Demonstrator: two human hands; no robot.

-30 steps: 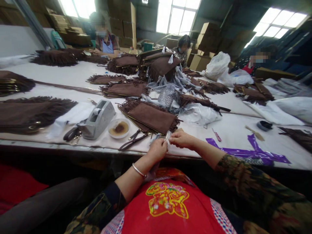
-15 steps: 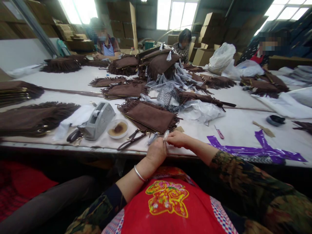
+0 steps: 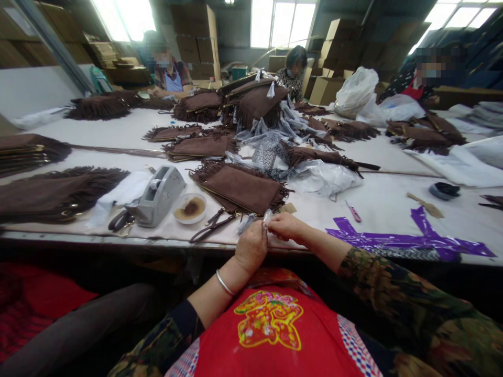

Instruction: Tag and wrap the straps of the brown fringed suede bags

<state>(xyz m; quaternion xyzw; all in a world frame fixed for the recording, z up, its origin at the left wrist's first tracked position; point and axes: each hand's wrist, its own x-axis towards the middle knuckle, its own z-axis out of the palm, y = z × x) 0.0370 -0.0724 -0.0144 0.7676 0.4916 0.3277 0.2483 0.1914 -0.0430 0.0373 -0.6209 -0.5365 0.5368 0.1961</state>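
At the table's front edge my left hand (image 3: 252,243) is closed around a small piece of clear plastic wrap (image 3: 268,215), which sticks up between both hands. My right hand (image 3: 286,226) pinches the same wrap from the other side, its fingertips touching the left ones. What the wrap covers is hidden by my fingers. Just beyond them lies a brown fringed pouch (image 3: 245,186) with a gold zip. Its dark wrist strap (image 3: 210,226) hangs toward the edge, to the left of my hands. A wrapped greyish bit (image 3: 245,224) lies close by my left hand.
Left of the pouch stand a shallow dish (image 3: 189,208) with brown residue and a grey tape dispenser (image 3: 159,196). Rightward lie purple tape strips (image 3: 408,236) and a pink-handled cutter (image 3: 354,213). Stacked pouches (image 3: 58,191) and a pouch heap (image 3: 259,102) take up space. Several co-workers sit opposite.
Both hands stay together on the plastic wrap, with only a slight shift of the fingers. The co-worker at the far right has raised a hand a little.
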